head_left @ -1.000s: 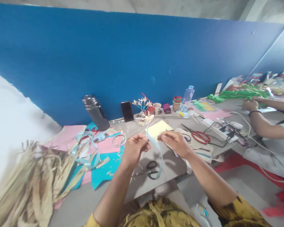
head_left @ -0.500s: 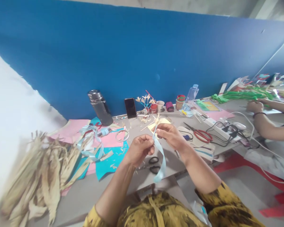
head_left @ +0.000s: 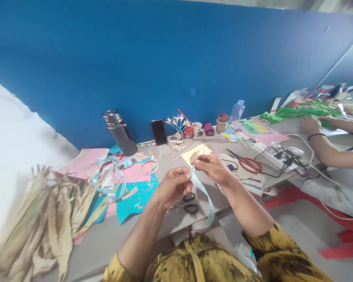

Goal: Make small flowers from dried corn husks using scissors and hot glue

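Both hands meet over the table in front of me. My left hand (head_left: 174, 185) pinches a light blue ribbon (head_left: 205, 197) between thumb and fingers; its loose end curves down to the right. My right hand (head_left: 211, 166) is closed just above, gripping a thin stem wrapped in the ribbon, with a small pale husk flower (head_left: 197, 152) at its top. Fingers hide most of the stem. Below my left hand lie black-handled scissors (head_left: 190, 208), their blades partly covered. A yellow paper (head_left: 186, 156) lies behind the hands.
Dried corn husks (head_left: 53, 227) heap at the left, beside pink and blue sheets with a loose ribbon coil (head_left: 120, 192). A thermos (head_left: 120, 133), a phone (head_left: 159, 132) and a water bottle (head_left: 235, 116) stand behind. Red-handled scissors (head_left: 250, 165) and a power strip (head_left: 270, 156) lie right, near another person's hands (head_left: 312, 125).
The ribbon's loose end has swung to the right. My hands stay close together at the stem, with the right hand slightly shifted. The whole view has tilted a little.
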`<state>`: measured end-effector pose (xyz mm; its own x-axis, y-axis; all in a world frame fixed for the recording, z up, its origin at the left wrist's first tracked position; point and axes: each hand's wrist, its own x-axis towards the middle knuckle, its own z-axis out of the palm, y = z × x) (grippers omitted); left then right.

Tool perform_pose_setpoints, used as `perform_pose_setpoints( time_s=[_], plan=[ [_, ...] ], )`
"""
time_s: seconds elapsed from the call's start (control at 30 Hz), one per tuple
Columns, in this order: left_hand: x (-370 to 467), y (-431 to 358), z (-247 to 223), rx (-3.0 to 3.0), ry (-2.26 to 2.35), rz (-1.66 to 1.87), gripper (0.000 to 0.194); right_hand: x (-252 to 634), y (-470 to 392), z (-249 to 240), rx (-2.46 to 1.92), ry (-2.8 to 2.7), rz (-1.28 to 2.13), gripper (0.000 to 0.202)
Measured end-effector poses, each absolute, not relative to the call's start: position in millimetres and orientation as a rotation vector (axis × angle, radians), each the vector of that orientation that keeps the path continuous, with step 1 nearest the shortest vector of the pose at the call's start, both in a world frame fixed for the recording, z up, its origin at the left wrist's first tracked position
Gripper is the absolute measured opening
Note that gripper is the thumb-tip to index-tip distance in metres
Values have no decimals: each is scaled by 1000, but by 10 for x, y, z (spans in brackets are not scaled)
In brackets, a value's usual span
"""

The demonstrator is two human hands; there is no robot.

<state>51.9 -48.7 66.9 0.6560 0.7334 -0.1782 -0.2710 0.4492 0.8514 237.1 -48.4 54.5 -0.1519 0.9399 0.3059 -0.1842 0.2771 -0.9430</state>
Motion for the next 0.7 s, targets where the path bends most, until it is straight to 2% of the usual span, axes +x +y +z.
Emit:
perform_pose_setpoints(
  time_s=[0.2, 0.37, 0.57, 0.7],
  plan=[
    [560, -511, 685, 950, 665, 798, 30, 2298, -507, 528, -710, -1112, 1368, 35],
    [578, -532, 673, 1076, 744, 894, 27, 2247, -513, 516, -745, -1077, 1298, 34],
    [537, -537, 656, 976, 633, 743, 33, 2233, -557, 542, -739, -1038, 1282, 32],
    [511, -517, 626, 830, 524, 634, 31, 2244, -561, 530, -710, -1082, 1267, 32]
  ],
)
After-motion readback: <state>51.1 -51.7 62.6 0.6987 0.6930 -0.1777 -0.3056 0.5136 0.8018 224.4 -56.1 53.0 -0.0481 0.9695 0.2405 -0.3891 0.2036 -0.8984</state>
